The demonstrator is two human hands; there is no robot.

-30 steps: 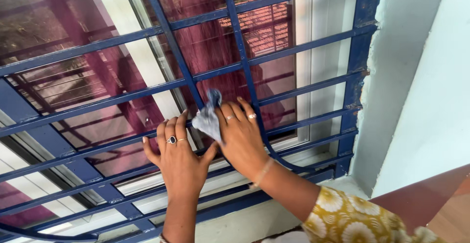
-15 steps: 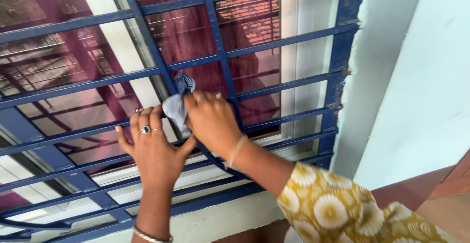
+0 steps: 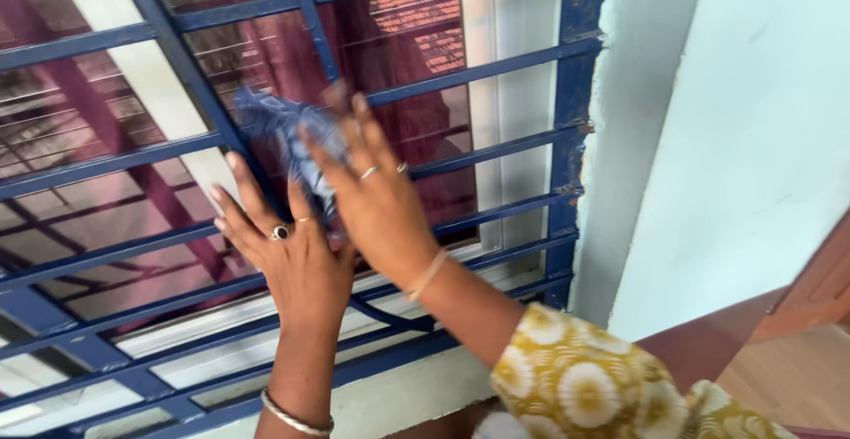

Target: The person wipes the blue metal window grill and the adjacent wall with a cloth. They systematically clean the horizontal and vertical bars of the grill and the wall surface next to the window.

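Nearest you is your right sleeve, yellow fabric with a white flower print (image 3: 602, 377), and a thin silver bangle (image 3: 297, 419) on your left wrist.

Your left hand (image 3: 297, 253) lies flat, fingers spread, against the blue painted metal window grille (image 3: 496, 67). It grips nothing, and its fingertips point up and to the left across a slanted bar. A dark-stoned ring shows on one finger.

Your right hand (image 3: 376, 200) crosses over it, palm toward the grille, fingers stretched rather than curled. It presses a crumpled blue-grey cloth rag (image 3: 288, 134) against the bars. Nothing shows the rag pinched between fingers, so it looks held by pressure alone.

By the look of it you are wiping the grille around the crossing of the upright bar and the horizontal ones. The rag sits up and to the left of your right fingertips, touching the bars; it is blurred, its edges ragged and bunched. A next stroke would call for firm palm pressure so the rag does not slip through a gap, and for the left hand staying braced.

Behind the bars sits reddish tinted window glass (image 3: 416, 129), then a white window frame (image 3: 505, 120), and to the right a pale blue-green wall (image 3: 753, 138).
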